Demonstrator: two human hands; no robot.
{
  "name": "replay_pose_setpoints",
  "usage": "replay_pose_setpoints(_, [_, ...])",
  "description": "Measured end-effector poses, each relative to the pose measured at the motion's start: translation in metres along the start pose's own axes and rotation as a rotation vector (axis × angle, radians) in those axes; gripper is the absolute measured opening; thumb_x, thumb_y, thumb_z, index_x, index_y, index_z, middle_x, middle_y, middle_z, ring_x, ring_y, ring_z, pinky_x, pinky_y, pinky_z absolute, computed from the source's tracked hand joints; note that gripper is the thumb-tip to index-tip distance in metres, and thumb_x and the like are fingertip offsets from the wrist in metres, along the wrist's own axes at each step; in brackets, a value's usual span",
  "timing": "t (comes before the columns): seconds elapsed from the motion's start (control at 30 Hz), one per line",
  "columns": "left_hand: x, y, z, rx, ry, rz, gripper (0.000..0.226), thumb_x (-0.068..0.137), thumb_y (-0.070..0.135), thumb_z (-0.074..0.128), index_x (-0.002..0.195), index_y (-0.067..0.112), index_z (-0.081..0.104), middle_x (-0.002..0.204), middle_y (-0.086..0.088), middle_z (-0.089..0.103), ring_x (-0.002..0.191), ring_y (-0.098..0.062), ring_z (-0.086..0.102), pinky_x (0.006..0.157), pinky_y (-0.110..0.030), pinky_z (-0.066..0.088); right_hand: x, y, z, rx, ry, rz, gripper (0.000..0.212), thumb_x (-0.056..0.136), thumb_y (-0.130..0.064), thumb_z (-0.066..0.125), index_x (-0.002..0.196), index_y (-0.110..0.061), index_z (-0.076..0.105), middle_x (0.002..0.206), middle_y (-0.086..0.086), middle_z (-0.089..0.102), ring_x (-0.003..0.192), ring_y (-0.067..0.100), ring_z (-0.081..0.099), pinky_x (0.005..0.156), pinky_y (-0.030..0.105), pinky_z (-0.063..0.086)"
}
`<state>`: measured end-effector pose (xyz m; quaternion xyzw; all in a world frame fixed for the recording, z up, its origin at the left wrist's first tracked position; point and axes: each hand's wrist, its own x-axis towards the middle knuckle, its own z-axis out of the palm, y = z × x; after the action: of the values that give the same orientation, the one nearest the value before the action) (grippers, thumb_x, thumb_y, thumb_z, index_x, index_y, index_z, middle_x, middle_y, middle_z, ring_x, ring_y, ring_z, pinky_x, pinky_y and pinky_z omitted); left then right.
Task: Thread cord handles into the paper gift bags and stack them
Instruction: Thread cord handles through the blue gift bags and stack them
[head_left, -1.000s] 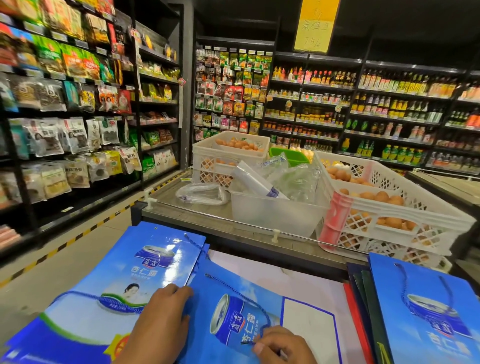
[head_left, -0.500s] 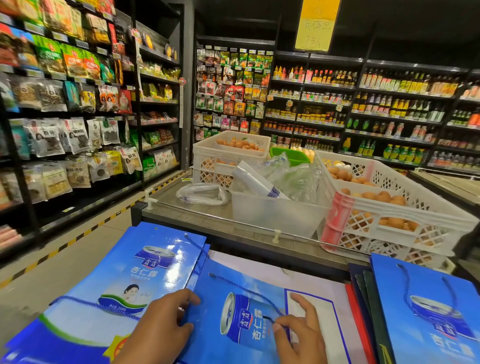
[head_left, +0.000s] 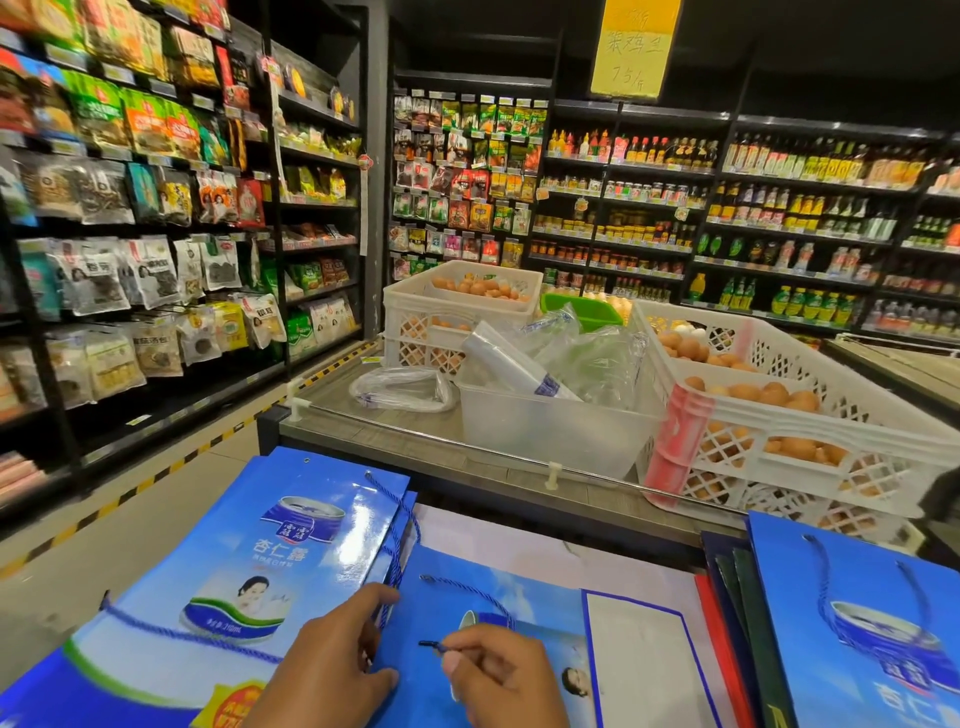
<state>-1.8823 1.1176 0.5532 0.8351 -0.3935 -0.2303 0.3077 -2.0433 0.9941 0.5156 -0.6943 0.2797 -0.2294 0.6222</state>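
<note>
Now pinching the twisted blue cord's tip (head_left: 429, 644) in right hand (head_left: 498, 670), left hand (head_left: 332, 654) pressing flat blue paper gift bag (head_left: 519, 592); one end threaded, pile of finished blue bags (head_left: 270, 551) beside.

1 wide head camera looks forward and down, close over both hands at the frame's bottom edge, with store shelves (head_left: 675, 208) far across the top.
</note>
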Motion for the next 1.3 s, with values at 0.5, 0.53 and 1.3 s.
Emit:
replay_pose_setpoints(0.5, [0.002,-0.009,0.019,-0.442,0.025,-0.09,0.046,0.074,0.003,0.09,0.109,0.026,0.07,0.07,-0.007,0.068,0.062,-0.014,0.065,0.071,-0.026,0.055,0.003,0.017,-0.009,-0.133,0.037,-0.039,0.034,0.087,-0.013,0.077,0.067,-0.04,0.077,0.059,-0.006,0.057,0.052,0.003,0.045,0.06,0.016,0.039])
replay_pose_setpoints(0.53, [0.001,-0.011,0.022,-0.497,0.038,-0.083,0.044,0.075,0.0,0.089,0.108,0.022,0.072,0.072,-0.012,0.068,0.063,-0.017,0.066,0.074,-0.029,0.056,0.003,0.017,-0.009,-0.146,0.05,-0.035,0.033,0.086,-0.013,0.077,0.067,-0.039,0.076,0.059,-0.005,0.056,0.052,0.004,0.045,0.06,0.015,0.04])
replay_pose_setpoints(1.3, [-0.007,-0.05,0.048,-0.604,-0.057,0.061,0.017,0.087,0.011,0.08,0.099,0.023,0.08,0.098,-0.013,0.077,0.089,-0.034,0.073,0.075,-0.03,0.054,-0.008,0.014,0.0,-0.295,-0.008,-0.089,0.018,0.083,-0.027,0.077,0.07,-0.038,0.076,0.05,-0.011,0.052,0.049,0.004,0.045,0.057,0.014,0.034])
